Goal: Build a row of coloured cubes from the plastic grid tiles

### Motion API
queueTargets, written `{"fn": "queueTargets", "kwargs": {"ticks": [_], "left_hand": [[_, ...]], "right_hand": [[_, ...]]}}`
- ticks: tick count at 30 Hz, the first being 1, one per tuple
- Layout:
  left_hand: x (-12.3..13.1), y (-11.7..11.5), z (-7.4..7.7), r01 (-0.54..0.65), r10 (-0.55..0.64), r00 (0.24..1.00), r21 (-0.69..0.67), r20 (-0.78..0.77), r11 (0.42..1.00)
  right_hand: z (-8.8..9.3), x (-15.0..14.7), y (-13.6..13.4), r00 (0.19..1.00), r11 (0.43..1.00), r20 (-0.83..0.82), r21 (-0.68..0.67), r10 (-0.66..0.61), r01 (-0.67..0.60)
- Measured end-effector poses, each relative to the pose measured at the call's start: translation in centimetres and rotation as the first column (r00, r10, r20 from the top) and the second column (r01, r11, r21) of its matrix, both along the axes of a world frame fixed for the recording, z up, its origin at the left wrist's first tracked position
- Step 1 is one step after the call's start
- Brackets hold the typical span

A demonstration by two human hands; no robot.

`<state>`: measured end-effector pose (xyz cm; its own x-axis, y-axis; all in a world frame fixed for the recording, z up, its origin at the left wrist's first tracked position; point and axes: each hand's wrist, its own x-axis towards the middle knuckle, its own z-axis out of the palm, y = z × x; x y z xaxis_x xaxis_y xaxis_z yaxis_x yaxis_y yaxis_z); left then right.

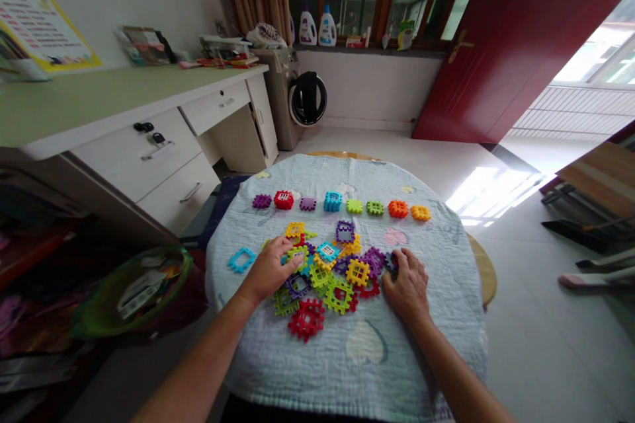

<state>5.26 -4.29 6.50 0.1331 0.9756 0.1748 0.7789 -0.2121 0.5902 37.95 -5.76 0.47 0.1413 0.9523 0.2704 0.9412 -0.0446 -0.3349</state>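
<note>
My left hand (272, 269) rests at the left side of a heap of plastic building pieces, its thumb lying over the edge of a lime-green square frame piece (298, 255). Its thumb and fingers are apart; part of the fingers is hidden behind the hand. Palm down at the heap's right side, my right hand (409, 284) has its thumb and fingers spread beside a dark blue piece (391, 262). Between the hands lie notched pieces, among them a yellow window piece (358, 272), a red piece (307, 320) and a purple piece (345, 232).
Several pieces stand in a row behind the heap, including a red block (284, 199) and a blue block (333, 201). A light blue frame (242, 260) lies apart at left. The cloth (347, 370) covers a round table. A green-rimmed bin (186, 264) stands left.
</note>
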Motion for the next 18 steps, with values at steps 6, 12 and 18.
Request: {"fn": "queueTargets", "kwargs": {"ticks": [6,12,18], "left_hand": [[-1.3,-0.5,-1.1,-0.159,0.182,0.978,0.198,-0.103,0.967],[-3.2,-1.1,-1.8,-0.165,0.191,0.977,0.228,-0.097,0.960],[-7.0,1.4,-2.2,-0.046,0.049,0.979,0.023,-0.199,0.999]], "right_hand": [[0.1,0.0,0.0,1.000,1.000,-0.002,0.018,0.001,-0.001],[-0.1,0.1,0.0,1.000,0.999,-0.006,0.034,0.006,-0.006],[-0.3,0.2,0.1,1.000,0.999,0.017,0.032,0.020,-0.020]]}}
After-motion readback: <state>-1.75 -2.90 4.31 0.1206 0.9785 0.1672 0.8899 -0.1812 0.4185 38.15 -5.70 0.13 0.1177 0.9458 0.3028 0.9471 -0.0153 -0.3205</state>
